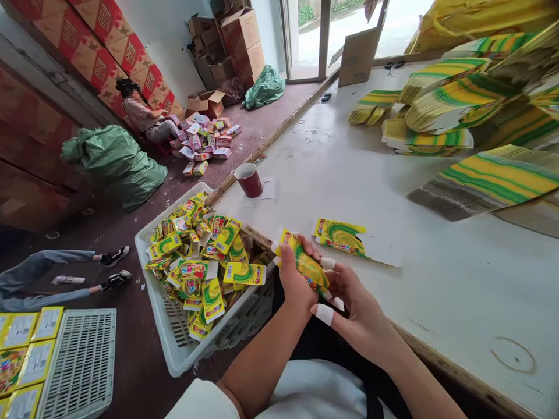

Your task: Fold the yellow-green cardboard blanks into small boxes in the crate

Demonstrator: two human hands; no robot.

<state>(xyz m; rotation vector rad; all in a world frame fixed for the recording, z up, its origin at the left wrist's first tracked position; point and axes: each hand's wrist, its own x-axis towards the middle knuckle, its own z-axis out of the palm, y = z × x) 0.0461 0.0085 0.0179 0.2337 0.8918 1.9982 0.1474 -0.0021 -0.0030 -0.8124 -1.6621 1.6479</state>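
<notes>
My left hand (pixel 297 279) is wrapped round a yellow and green printed carton (pixel 306 263), its thumb on top. At the carton's lower right end is my right hand (pixel 353 308), with white tape on its thumb and a finger; its fingertips touch the carton and its thumb stands apart. Beyond my hands, a flat yellow carton (pixel 343 237) lies on the white table (pixel 437 291). To the left, a white plastic basket (pixel 174 364) holds several small yellow boxes (pixel 213 299).
A dark red mug (pixel 248 180) stands near the table's left edge. Stacks of flat cartons (pixel 454 102) cover the back right. On the floor at left are a green sack (pixel 116 163), a seated person (pixel 144 116) beside pink boxes, and another person's legs (pixel 52 273).
</notes>
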